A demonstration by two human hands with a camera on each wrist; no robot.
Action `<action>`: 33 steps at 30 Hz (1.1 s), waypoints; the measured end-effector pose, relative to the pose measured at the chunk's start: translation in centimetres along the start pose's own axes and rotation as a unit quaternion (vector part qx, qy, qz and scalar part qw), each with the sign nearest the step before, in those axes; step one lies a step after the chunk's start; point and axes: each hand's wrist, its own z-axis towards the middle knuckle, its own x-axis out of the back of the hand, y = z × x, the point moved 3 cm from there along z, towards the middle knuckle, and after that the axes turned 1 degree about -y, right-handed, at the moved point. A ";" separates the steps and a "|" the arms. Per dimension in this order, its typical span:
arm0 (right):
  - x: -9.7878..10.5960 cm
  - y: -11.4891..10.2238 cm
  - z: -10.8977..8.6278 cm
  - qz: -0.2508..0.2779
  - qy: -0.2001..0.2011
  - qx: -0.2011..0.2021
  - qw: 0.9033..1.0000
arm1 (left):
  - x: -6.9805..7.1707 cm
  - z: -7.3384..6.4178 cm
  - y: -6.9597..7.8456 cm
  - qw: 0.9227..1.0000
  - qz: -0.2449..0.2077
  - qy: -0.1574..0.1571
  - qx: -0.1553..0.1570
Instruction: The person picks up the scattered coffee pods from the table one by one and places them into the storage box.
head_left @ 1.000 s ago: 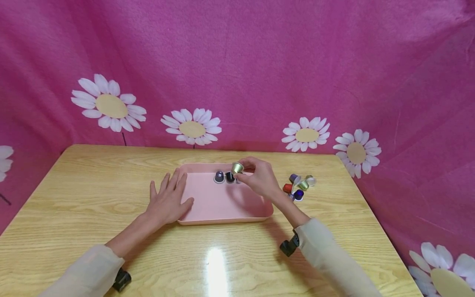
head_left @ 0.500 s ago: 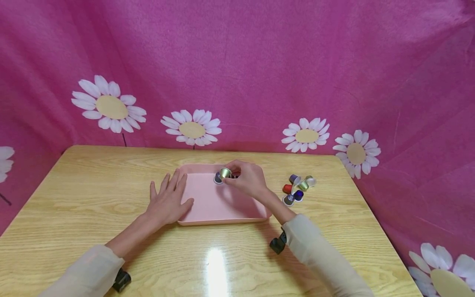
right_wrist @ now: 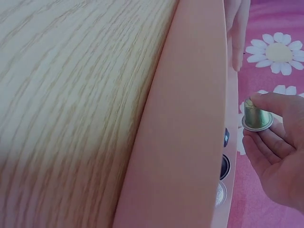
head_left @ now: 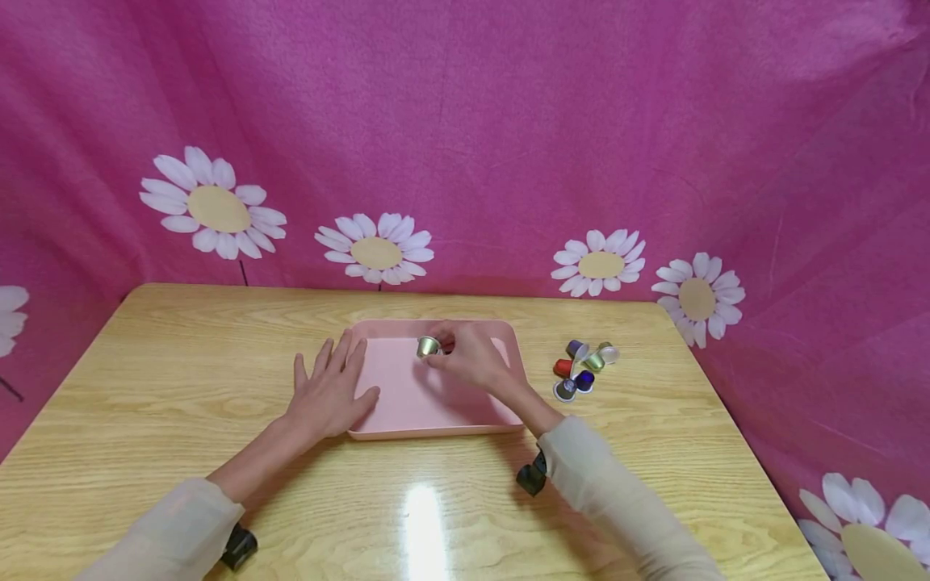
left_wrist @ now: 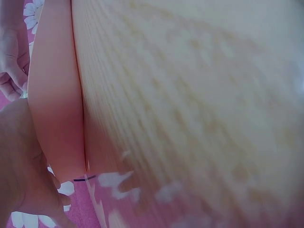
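My right hand (head_left: 468, 355) pinches a gold-green coffee capsule (head_left: 428, 347) between thumb and fingers, over the back part of a pink tray (head_left: 414, 407). In the right wrist view the capsule stands with its wide rim downward, above the tray's edge. Behind the tray wall there, a dark capsule (right_wrist: 225, 166) and a silvery capsule (right_wrist: 221, 194) show in part, with another dark one beside them; in the head view my right hand hides most of that row. My left hand (head_left: 327, 395) rests with straight, spread fingers on the tray's left edge.
To the right of the tray lies a loose group of several capsules, among them a red capsule (head_left: 563, 368), a dark blue capsule (head_left: 584, 381) and a green capsule (head_left: 595, 362). A pink flowered cloth (head_left: 479, 161) hangs behind the wooden table (head_left: 218, 355).
My right hand has carried the gold-green capsule leftward across the back of the tray and slightly lower. My left hand has stayed in place.
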 end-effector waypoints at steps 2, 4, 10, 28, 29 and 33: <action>-0.3 0.0 0.2 -0.001 -0.002 -0.001 1.000 | 0.0 0.0 0.0 1.000 -0.001 -0.001 0.000; -0.5 -0.1 0.4 0.000 -0.004 -0.003 1.000 | 0.0 0.0 0.0 1.000 -0.002 -0.002 0.001; -1.2 -0.2 0.8 -0.021 -0.009 -0.005 1.000 | 0.0 0.1 -0.1 1.000 0.000 -0.003 0.001; -2.2 -0.5 1.6 -0.088 -0.002 0.028 0.996 | -0.1 0.0 -0.1 1.000 0.007 -0.008 0.003; -2.2 -0.5 1.7 -0.090 -0.004 0.029 0.995 | -0.1 0.0 -0.1 1.000 0.008 -0.008 0.003; -2.3 -0.4 1.8 -0.103 -0.006 0.031 0.994 | 0.0 0.1 -0.1 1.000 0.008 -0.007 0.002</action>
